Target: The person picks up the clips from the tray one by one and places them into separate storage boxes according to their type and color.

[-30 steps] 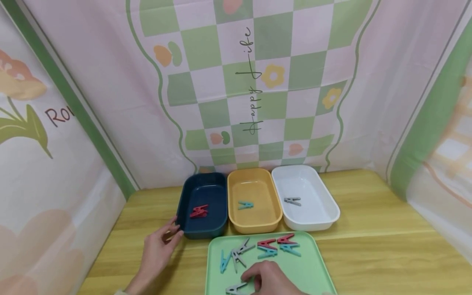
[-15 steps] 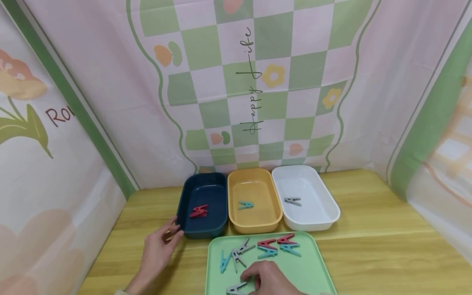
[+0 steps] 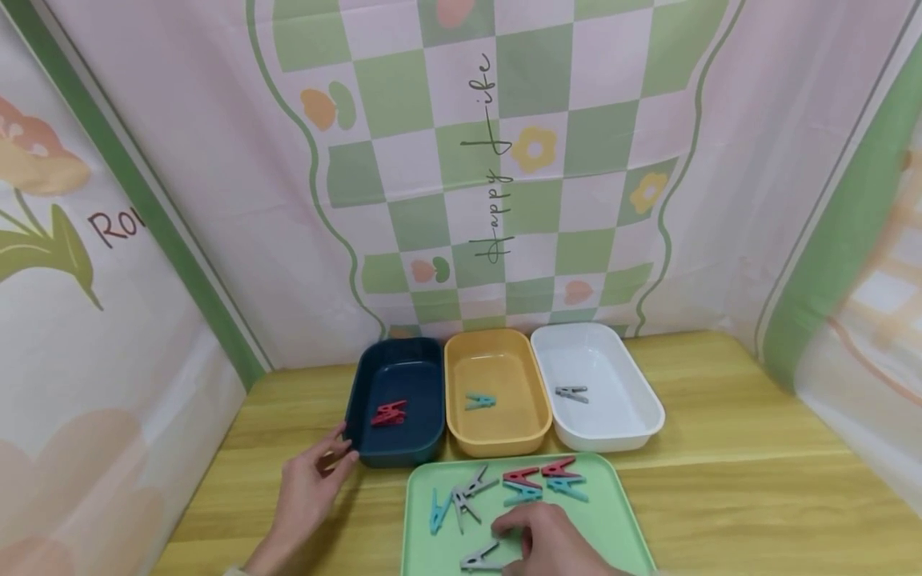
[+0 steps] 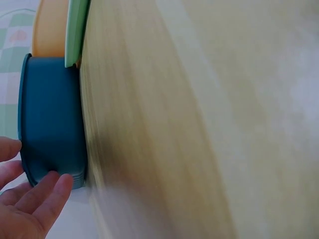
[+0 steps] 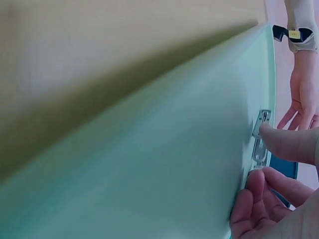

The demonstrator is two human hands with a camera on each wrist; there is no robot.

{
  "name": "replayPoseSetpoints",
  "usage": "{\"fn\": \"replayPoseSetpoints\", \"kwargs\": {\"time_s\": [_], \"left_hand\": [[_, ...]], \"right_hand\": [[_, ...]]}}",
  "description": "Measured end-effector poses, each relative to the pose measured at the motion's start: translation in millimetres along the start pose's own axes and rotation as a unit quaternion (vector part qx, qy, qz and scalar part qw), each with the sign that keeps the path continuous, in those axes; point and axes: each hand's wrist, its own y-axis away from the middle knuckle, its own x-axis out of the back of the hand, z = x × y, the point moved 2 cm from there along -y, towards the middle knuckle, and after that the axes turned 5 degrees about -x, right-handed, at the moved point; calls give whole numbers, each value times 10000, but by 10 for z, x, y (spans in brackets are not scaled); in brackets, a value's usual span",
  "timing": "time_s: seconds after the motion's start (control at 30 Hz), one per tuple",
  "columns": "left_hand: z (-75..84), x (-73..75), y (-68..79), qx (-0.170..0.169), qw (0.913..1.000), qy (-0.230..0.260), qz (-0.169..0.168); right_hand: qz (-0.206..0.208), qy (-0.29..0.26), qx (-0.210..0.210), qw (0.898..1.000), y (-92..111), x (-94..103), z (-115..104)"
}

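Note:
My right hand [image 3: 555,544] is low over the light green tray [image 3: 605,520], its index finger and thumb at the spread legs of a grey clothespin [image 3: 479,558], which it pinches. In the right wrist view, the clothespin [image 5: 259,149] shows between thumb and fingers, partly covered. My left hand [image 3: 306,488] touches the outside of the dark blue bin [image 3: 396,460] at its near left corner. In the left wrist view, its fingers [image 4: 57,191] lie against the bin wall. Also on the tray are red clothespins [image 3: 558,467], teal clothespins [image 3: 567,486] and grey clothespins [image 3: 467,508].
Behind the tray, the dark blue bin with red clothespins [image 3: 389,413] stands beside a yellow bin [image 3: 497,444] holding a teal clothespin [image 3: 480,400]. A white bin [image 3: 612,436] with a grey clothespin [image 3: 572,393] is rightmost. A patterned curtain [image 3: 504,200] hangs behind the wooden table [image 3: 756,480].
My right hand has moved slightly right and away from me, and the grey clothespin has shifted right with it. My left hand and the bins stay put.

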Motion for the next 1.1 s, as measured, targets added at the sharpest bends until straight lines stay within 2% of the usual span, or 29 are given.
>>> {"fn": "replayPoseSetpoints", "kwargs": {"time_s": [0.2, 0.6, 0.83, 1.1], "left_hand": [[-3, 3, 3, 49, 10000, -30, 2], [-14, 5, 9, 60, 10000, -53, -10], [-17, -1, 15, 43, 9999, -140, -7], [-13, -6, 8, 37, 9998, -220, -6]], "right_hand": [[7, 398, 33, 9992, -22, 54, -7], [-104, 562, 40, 9984, -64, 30, -30], [-78, 394, -98, 9991, -33, 48, -21], [-75, -213, -405, 9989, 43, 86, -10]]}}
